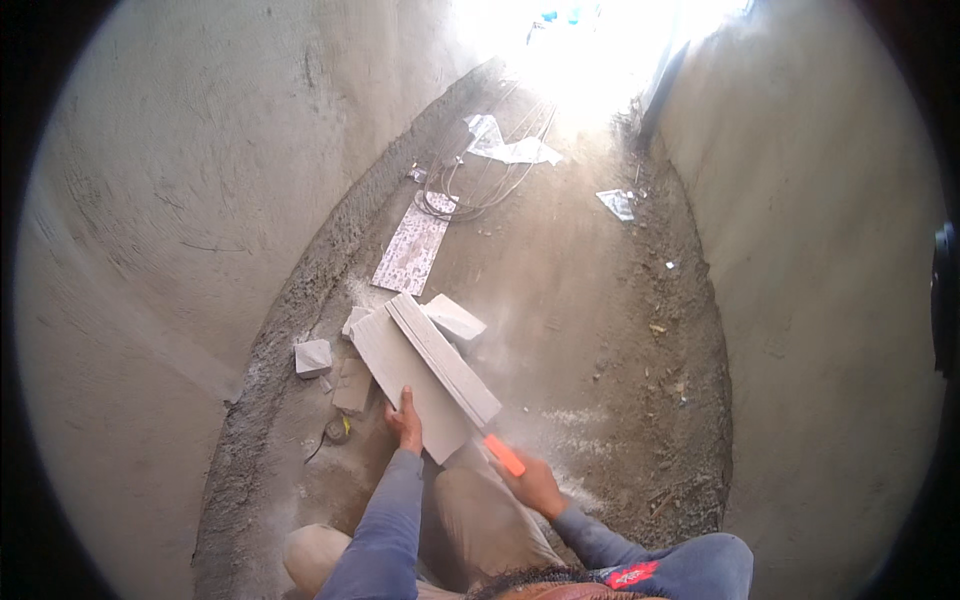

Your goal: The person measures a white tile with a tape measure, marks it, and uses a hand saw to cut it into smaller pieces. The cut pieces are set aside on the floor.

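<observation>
A long pale grey tile (405, 385) lies flat on the dirt floor in front of me, with a narrow grey strip (443, 358) resting along its right edge. My left hand (407, 424) presses down on the tile's near end. My right hand (532, 482) grips a tool with an orange handle (504, 455), its tip at the near end of the strip. Pale dust hangs just right of the tile.
Broken tile pieces (313, 357) lie left of the tile, another offcut (455, 318) behind it. A patterned tile (412, 250) and coiled wires (480, 185) lie farther off. A small round object (338, 430) sits near my left forearm. Plastered walls close in on both sides.
</observation>
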Demonstrator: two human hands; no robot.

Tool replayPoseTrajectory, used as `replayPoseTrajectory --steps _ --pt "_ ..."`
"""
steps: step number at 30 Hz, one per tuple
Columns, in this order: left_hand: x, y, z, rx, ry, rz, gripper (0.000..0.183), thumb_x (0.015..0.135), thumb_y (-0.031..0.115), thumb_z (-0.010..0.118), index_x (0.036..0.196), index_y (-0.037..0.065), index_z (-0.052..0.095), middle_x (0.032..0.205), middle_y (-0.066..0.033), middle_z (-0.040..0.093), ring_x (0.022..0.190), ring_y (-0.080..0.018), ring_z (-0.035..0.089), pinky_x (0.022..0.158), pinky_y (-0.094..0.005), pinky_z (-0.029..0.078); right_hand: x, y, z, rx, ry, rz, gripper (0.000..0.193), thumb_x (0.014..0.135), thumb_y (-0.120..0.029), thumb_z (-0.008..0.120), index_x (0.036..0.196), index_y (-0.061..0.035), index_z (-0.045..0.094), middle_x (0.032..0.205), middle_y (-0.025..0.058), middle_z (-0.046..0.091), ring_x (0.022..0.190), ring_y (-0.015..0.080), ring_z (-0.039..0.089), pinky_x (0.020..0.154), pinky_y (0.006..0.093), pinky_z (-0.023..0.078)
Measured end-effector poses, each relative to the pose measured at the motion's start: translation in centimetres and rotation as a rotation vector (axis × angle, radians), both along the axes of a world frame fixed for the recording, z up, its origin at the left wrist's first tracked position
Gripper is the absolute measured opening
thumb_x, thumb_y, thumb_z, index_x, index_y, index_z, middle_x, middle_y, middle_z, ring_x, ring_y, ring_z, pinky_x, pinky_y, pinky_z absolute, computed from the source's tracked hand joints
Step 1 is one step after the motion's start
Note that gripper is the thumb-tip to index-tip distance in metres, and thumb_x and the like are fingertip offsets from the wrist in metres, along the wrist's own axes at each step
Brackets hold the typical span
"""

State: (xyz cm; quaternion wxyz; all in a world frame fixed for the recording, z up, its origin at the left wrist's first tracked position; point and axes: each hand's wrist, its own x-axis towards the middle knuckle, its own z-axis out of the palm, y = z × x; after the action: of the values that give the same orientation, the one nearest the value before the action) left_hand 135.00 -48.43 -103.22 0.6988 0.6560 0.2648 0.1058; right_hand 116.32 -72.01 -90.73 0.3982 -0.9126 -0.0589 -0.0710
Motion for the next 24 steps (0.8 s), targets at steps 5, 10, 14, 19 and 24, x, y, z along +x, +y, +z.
replayPoseTrajectory --steps 5,10,14,19,24 --pt "2.3 -5.4 1.3 -0.145 -0.099 0.011 0.066 0.104 0.049 0.081 0.142 -0.004 0.072 0.136 -0.0201 0.077 0.123 -0.0301 0.073 0.105 -0.0439 0.057 11.2 -0.8 -3.9 -0.149 -0.071 -0.047 0.045 0.114 -0.027 0.063 0.158 -0.0206 0.066 0.143 0.0128 0.076 0.122 0.0358 0.076 0.104 0.0449 0.061" --pt "0.5 -0.4 0.8 0.136 0.130 -0.002 0.069 0.101 0.053 0.081 0.139 -0.004 0.073 0.130 -0.0193 0.080 0.116 -0.0324 0.075 0.102 -0.0459 0.058 7.3 2.6 0.6 0.114 0.371 -0.056 0.038 0.113 -0.026 0.067 0.148 -0.0132 0.074 0.146 0.0157 0.076 0.132 0.0330 0.074 0.107 0.0404 0.059" --pt "1.1 2.1 0.4 0.067 -0.012 -0.061 0.068 0.098 0.055 0.081 0.137 -0.001 0.075 0.123 -0.0208 0.081 0.113 -0.0352 0.076 0.099 -0.0481 0.057 1.5 1.1 3.0 0.150 0.097 0.030 0.042 0.113 -0.022 0.067 0.154 -0.0130 0.071 0.154 0.0140 0.072 0.140 0.0312 0.070 0.112 0.0422 0.058" --pt "2.0 0.0 -0.7 0.264 0.063 -0.010 0.076 0.096 0.061 0.082 0.138 -0.002 0.074 0.127 -0.0227 0.081 0.119 -0.0387 0.076 0.105 -0.0468 0.056 15.6 5.7 1.5 0.106 0.297 -0.061 0.036 0.116 -0.028 0.062 0.144 -0.0097 0.075 0.133 0.0215 0.077 0.114 0.0417 0.077 0.094 0.0487 0.061" --pt "0.8 -1.5 -0.6 -0.022 0.002 -0.033 0.075 0.095 0.058 0.085 0.137 -0.003 0.074 0.126 -0.0210 0.081 0.118 -0.0352 0.076 0.104 -0.0470 0.057 10.3 2.4 -0.6 0.037 0.181 0.010 0.037 0.114 -0.030 0.066 0.143 -0.0092 0.075 0.127 0.0225 0.079 0.112 0.0430 0.077 0.091 0.0496 0.061"
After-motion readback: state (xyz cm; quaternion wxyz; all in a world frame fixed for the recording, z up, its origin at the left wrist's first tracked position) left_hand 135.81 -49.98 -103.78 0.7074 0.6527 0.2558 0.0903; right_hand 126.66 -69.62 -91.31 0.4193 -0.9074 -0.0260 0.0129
